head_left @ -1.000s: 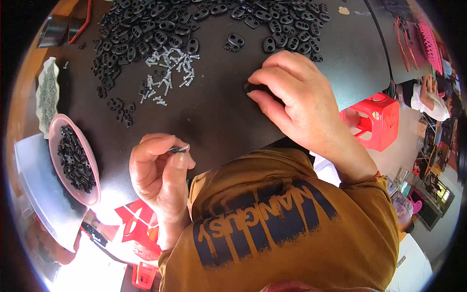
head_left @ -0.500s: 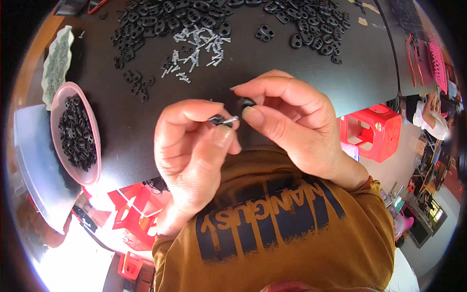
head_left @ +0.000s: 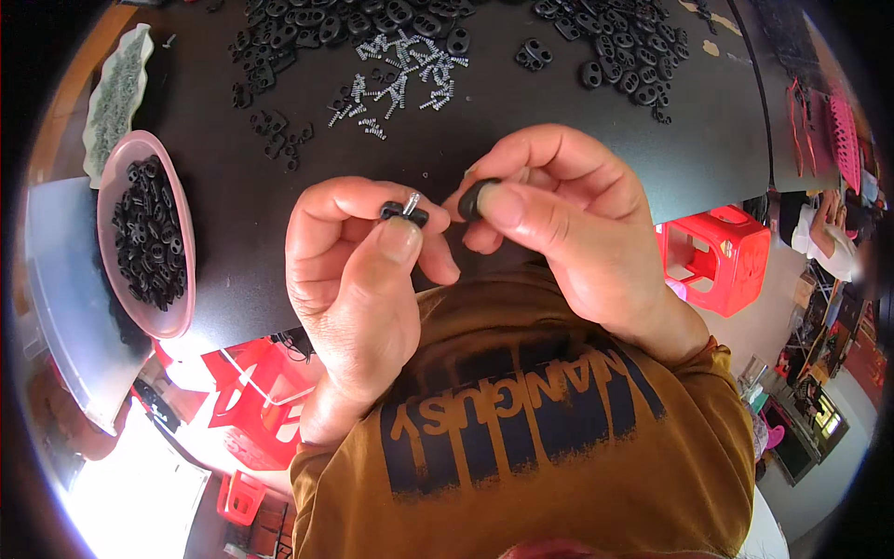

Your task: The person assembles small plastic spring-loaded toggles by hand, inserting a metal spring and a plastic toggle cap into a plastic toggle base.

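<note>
My left hand [head_left: 358, 265] pinches a small black plastic cord-lock plunger [head_left: 403, 215] between thumb and fingers. A thin metal spring [head_left: 412, 201] stands up from that plunger. In my right hand [head_left: 582, 224], thumb and fingertips grip a rounded black cord-lock housing [head_left: 473, 198]. The two parts are apart, with a small gap between my hands. Beyond them lie a loose pile of springs [head_left: 400, 70] and a heap of black cord-lock housings [head_left: 335, 33]. A few small black plungers [head_left: 277, 137] are scattered nearer on the left.
At the left stand a pink oval bowl [head_left: 189, 270] of black parts, a pale wavy-edged dish [head_left: 99, 172] of springs, and a translucent bin [head_left: 70, 279]. Another housing heap [head_left: 633, 56] lies far right. Red stools [head_left: 740, 270] stand beyond the dark table's edge [head_left: 247, 331].
My left hand has turned the plunger so its spring points up instead of toward the right. The housing has tilted in my right hand and shows more fully. The view has shifted slightly.
</note>
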Demonstrator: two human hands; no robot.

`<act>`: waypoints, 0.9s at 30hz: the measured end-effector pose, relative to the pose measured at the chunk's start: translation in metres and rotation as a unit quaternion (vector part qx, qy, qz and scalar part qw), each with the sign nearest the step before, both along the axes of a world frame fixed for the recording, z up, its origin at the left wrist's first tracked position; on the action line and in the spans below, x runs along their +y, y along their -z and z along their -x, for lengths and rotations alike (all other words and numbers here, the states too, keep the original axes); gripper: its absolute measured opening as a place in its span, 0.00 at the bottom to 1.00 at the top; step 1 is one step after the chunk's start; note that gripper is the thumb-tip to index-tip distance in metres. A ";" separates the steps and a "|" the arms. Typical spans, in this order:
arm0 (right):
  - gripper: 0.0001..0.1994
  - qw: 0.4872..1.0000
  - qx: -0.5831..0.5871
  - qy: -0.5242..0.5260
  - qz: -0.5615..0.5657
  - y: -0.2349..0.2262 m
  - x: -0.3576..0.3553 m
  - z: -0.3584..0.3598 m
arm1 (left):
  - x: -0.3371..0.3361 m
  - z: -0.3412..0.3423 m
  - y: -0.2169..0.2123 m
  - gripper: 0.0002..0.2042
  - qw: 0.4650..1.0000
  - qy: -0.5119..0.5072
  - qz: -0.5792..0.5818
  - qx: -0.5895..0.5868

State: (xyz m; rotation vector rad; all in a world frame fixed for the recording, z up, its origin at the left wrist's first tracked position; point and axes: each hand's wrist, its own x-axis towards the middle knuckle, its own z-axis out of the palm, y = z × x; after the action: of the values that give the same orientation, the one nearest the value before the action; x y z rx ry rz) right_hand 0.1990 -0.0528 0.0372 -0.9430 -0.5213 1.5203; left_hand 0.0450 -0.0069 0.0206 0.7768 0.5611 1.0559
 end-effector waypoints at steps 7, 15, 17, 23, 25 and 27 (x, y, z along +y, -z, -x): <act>0.08 0.990 0.120 0.025 0.072 -0.001 0.013 0.007 | -0.003 -0.004 0.001 0.07 0.999 0.005 -0.029 -0.021; 0.07 0.995 0.094 -0.034 0.007 -0.003 0.011 0.007 | -0.002 -0.003 0.001 0.06 0.999 0.012 -0.020 -0.024; 0.07 0.997 0.080 -0.010 0.021 -0.004 0.011 0.009 | -0.003 -0.003 0.003 0.06 0.999 0.005 -0.037 -0.018; 0.07 0.997 0.068 0.011 0.043 -0.001 0.013 0.009 | -0.006 0.000 0.005 0.07 1.000 0.017 -0.004 0.025; 0.08 0.997 0.069 0.010 0.045 -0.001 0.013 0.009 | -0.007 0.000 0.003 0.07 0.999 0.011 0.005 0.036; 0.08 0.996 0.071 0.005 0.047 -0.002 0.014 0.010 | -0.008 0.000 0.003 0.08 0.999 0.004 0.014 0.048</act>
State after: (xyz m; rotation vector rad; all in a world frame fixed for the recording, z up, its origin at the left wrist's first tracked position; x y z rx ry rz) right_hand 0.1889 -0.0391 0.0393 -0.8988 -0.3455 1.6011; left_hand 0.0451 -0.0146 0.0181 0.8070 0.6526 1.0044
